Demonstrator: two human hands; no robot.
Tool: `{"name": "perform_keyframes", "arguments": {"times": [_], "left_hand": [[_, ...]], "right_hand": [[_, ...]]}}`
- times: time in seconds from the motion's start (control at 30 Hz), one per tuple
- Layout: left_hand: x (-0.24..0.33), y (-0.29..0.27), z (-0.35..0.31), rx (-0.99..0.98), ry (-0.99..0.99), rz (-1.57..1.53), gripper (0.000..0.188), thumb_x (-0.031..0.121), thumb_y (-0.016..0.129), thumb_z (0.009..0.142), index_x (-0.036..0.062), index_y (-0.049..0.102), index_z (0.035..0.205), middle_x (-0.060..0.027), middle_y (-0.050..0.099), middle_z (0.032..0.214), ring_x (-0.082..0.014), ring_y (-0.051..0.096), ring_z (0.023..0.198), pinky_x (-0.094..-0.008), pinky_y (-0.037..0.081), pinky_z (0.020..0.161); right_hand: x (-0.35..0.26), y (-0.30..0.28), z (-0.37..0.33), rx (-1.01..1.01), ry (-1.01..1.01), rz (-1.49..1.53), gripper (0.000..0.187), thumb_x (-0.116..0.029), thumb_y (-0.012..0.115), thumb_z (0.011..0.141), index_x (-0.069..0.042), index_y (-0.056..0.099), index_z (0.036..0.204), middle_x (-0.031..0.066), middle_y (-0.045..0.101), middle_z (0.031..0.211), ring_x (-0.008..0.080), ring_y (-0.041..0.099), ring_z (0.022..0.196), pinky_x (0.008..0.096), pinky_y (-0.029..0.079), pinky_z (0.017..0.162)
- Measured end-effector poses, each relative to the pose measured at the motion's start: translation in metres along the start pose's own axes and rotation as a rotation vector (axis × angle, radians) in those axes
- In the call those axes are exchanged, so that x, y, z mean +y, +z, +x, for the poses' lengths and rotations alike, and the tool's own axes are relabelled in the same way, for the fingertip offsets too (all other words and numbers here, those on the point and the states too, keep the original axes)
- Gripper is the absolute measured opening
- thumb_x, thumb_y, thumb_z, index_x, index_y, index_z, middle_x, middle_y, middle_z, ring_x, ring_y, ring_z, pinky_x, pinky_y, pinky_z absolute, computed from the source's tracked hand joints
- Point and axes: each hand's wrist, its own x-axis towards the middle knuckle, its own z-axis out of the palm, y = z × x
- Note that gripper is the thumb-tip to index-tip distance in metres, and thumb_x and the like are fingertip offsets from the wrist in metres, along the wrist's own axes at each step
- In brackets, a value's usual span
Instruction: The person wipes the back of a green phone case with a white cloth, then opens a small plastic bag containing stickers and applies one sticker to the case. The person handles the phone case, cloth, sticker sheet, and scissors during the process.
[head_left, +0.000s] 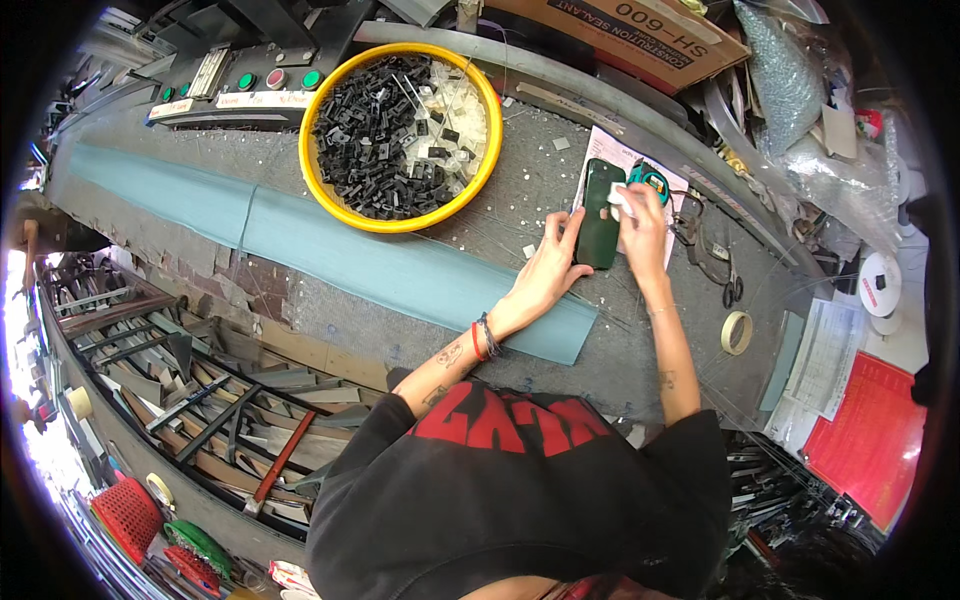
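Observation:
A dark green smartphone point(599, 235) lies on printed paper sheets point(601, 150) on the grey workbench. My left hand point(545, 270) grips it along its left edge, thumb at the lower corner and fingers higher up. Pinched in the fingers of my right hand point(645, 235) is a small white piece point(620, 199), held against the phone's upper right side; whether it is cloth, paper or foam I cannot tell. Just beyond the right fingers sits a teal and black tape measure point(650, 180). Part of the phone's right edge is hidden by my right hand.
A yellow-rimmed tub point(309, 160) of black and clear plastic parts stands left of the phone. A long blue-grey strip point(400, 265) crosses the bench under my left wrist. Scissors point(733, 288) and a tape roll point(737, 333) lie right. A cardboard box point(600, 38) sits behind.

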Motion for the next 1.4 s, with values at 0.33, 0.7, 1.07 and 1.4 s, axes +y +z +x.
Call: {"name": "perform_keyframes", "arguments": {"times": [0.33, 0.7, 1.07, 1.4], "left_hand": [[-0.003, -0.002, 0.000, 0.042, 0.039, -0.070, 0.083, 0.006, 0.076, 0.069, 0.0046, 0.026, 0.136, -0.0221, 0.033, 0.124, -0.0412, 0.048, 0.110, -0.0437, 0.047, 0.088], [-0.008, -0.002, 0.003, 0.078, 0.073, -0.140, 0.080, 0.010, 0.076, 0.069, -0.0016, 0.027, 0.132, -0.0270, 0.042, 0.127, -0.0400, 0.041, 0.122, -0.0425, 0.037, 0.100], [-0.010, -0.001, 0.003, 0.054, 0.057, -0.140, 0.076, 0.007, 0.074, 0.070, -0.0091, 0.027, 0.128, -0.0291, 0.038, 0.129, -0.0400, 0.038, 0.124, -0.0402, 0.034, 0.104], [-0.007, -0.002, 0.002, 0.082, 0.062, -0.181, 0.074, 0.006, 0.073, 0.071, -0.0071, 0.028, 0.129, -0.0284, 0.040, 0.126, -0.0401, 0.039, 0.123, -0.0406, 0.035, 0.102]], "right_hand": [[-0.007, -0.006, 0.013, 0.008, -0.167, -0.034, 0.040, 0.011, 0.054, 0.069, -0.004, 0.062, 0.105, 0.0145, 0.056, 0.107, 0.0318, 0.058, 0.097, 0.0371, 0.051, 0.080], [-0.019, -0.008, 0.040, -0.173, -0.370, 0.002, 0.040, 0.010, 0.055, 0.069, -0.006, 0.061, 0.105, 0.0140, 0.053, 0.105, 0.0322, 0.057, 0.097, 0.0369, 0.049, 0.081], [-0.015, -0.009, 0.077, -0.186, -0.336, -0.099, 0.029, -0.002, 0.061, 0.074, -0.007, 0.061, 0.102, 0.0123, 0.053, 0.101, 0.0318, 0.057, 0.095, 0.0390, 0.050, 0.077], [-0.045, -0.019, 0.064, -0.368, -0.455, -0.240, 0.029, -0.011, 0.067, 0.071, -0.003, 0.061, 0.098, 0.0136, 0.051, 0.095, 0.0299, 0.055, 0.091, 0.0390, 0.048, 0.077]]}}
